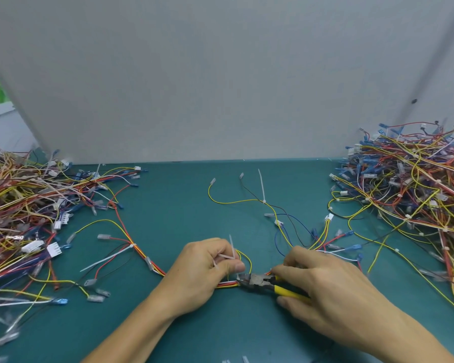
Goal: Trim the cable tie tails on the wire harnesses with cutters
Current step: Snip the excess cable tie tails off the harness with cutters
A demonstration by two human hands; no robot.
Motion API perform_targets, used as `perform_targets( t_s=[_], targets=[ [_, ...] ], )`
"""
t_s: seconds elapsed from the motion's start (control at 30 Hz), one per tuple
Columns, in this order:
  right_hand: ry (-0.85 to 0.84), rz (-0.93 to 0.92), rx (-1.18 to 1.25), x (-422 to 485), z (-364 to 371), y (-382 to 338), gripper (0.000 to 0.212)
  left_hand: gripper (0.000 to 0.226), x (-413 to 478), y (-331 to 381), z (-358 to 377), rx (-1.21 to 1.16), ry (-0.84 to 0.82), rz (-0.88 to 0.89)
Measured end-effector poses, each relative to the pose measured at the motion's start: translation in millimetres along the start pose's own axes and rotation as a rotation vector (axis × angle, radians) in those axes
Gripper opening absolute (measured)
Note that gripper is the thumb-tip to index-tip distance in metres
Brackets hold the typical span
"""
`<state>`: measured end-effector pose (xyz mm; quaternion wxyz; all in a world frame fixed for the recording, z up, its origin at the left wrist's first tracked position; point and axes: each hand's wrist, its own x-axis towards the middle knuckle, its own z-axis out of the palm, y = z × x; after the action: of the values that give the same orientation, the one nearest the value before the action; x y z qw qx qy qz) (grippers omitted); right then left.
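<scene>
Fingers (282,271) grip cutters (257,280) between two harness piles (417,184).

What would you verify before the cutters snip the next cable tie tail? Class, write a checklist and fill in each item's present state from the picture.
1. Right hand grips the cutters by the yellow handles: ok.
2. Left hand holds the harness down on the green mat: ok.
3. Blades set on tie, not wire: cannot tell; the head is blurred against the coloured wires.
4. Left thumb clear of the head: not ok, it sits very close.
5. Another untrimmed tie tail is in view: ok, left of the hands.
</scene>
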<state>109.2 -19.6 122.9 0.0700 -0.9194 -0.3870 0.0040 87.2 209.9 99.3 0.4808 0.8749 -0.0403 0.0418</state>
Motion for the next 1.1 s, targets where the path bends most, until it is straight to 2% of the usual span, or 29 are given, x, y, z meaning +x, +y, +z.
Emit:
perform_targets(
  t_s=[0.3, 0.43, 0.87, 1.0, 1.1],
  targets=[
    [0.019, -0.076, -0.010, 2.1, -2.4, 3.1, 0.029, 0.027, -0.4, 3.0, -0.1, -0.009, -0.001, -0.011],
    [0.090, -0.082, -0.083, 1.8, -2.3, 2.6, 0.018, 0.026, -0.6, 3.2, -0.2, 0.004, -0.001, -0.008],
    [0.166, -0.134, -0.151, 1.4, 0.5, 0.5, 0.009, 0.026, -0.9, 1.5, 1.0, 0.005, 0.007, 0.012],
    [0.177, -0.105, -0.115, 0.6, 1.9, -2.2, 0.015, 0.029, -1.6, -1.3, -0.8, -0.085, 0.017, 0.002],
    [0.210, -0.031, -0.062, 2.0, 1.0, -3.4, 0.021, 0.016, -0.5, 2.7, -5.2, -0.322, 0.119, -0.036]
  ],
)
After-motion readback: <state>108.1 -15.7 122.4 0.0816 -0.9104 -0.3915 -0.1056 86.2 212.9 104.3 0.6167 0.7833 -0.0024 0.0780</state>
